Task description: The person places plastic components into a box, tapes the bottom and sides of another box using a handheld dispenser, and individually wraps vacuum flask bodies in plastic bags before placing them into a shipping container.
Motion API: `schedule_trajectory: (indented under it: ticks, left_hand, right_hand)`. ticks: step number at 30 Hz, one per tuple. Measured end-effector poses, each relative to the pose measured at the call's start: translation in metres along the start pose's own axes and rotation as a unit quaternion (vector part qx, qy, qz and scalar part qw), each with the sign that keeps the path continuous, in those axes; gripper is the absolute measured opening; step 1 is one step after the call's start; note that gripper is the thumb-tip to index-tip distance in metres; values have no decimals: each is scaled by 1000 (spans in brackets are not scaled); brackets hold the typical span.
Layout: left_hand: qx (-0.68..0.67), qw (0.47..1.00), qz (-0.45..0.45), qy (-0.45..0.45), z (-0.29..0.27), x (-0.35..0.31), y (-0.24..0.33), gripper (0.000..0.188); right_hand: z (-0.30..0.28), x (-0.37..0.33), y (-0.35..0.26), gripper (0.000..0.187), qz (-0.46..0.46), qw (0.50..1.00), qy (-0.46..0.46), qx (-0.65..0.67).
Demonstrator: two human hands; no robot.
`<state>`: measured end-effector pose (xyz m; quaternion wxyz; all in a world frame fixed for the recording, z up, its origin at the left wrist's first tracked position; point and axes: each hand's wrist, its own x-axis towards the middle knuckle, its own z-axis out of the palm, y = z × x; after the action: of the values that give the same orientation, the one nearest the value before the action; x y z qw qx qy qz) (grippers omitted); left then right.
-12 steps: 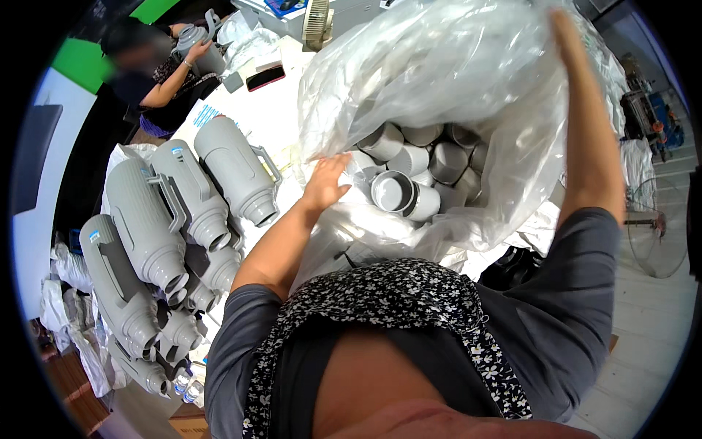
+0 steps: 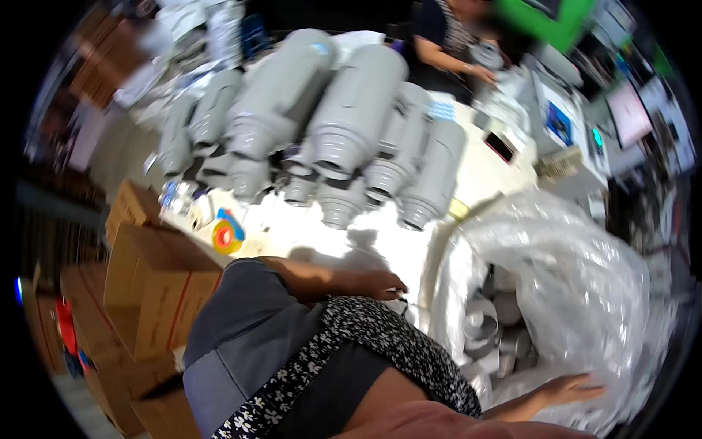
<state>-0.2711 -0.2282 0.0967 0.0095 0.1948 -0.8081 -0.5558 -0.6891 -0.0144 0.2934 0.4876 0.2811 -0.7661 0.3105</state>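
My left hand (image 2: 382,285) is at the front edge of the white table (image 2: 504,175), beside the plastic bag. Its fingers look closed, with a small white bit at their tips that is too blurred to name. Over the near side of the large clear plastic bag (image 2: 585,271) my right hand (image 2: 570,389) is spread, with nothing in it. Inside the bag lie several grey cups (image 2: 481,325). Several large grey vacuum jugs (image 2: 358,110) with handles lie on the table beyond my left hand, their necks toward me.
A tape dispenser (image 2: 228,235) and small clear bottles (image 2: 175,196) are at the table's left corner. Open cardboard boxes (image 2: 164,293) stand at the left. A phone (image 2: 501,146) lies farther back. Across the table, a co-worker (image 2: 446,44) handles a grey jug.
The view has swung left, bringing the boxes and tape dispenser into sight. My left hand has left the bag's rim; my right hand has come down from the bag's raised far side.
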Motion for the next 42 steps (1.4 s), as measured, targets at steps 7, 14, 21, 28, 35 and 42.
schedule_trajectory:
  ticks: [7, 14, 21, 28, 35, 42]
  left_hand:
    - [-34, 925, -374, 66, 93, -248, -156, 38]
    - [-37, 898, -438, 38, 124, -340, -186, 38]
    - [2, 926, -373, -50, 161, -342, -220, 38]
    - [141, 939, -269, -160, 180, -291, -315, 39]
    - [85, 942, -324, -25, 176, -264, -322, 39]
    - [181, 927, -270, 187, 236, -288, -310, 31]
  right_hand:
    - [-6, -263, -158, 46, 4, 779, -547, 307]
    - [-24, -357, -198, 44, -8, 658, -702, 271]
    - [-48, -398, -175, 42, -44, 624, -741, 243]
    - [-59, -506, -124, 40, -62, 610, -752, 241]
    - [-45, -601, -110, 38, -131, 596, -739, 285]
    - [-46, -625, -91, 36, -192, 681, -627, 326]
